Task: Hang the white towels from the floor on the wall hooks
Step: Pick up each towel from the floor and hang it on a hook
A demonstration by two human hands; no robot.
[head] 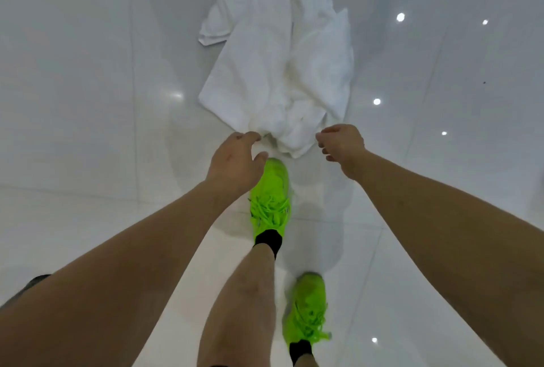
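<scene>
While reaching down at frame centre, left hand (pixel 235 157) with fingers loosely spread, tips at the near edge of the white towels (pixel 279 72); right hand (pixel 341 146) loosely curled just beside, gripping nothing. Towels crumpled on glossy floor (pixel 88 72), running to top centre. Green shoes (pixel 272 196) below.

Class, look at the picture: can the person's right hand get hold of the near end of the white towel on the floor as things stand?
Probably yes. The right hand hovers just beside the near end of the white towel, fingers loosely curled, and nothing lies between them; the green shoe sits nearer the person, out of the way.
</scene>
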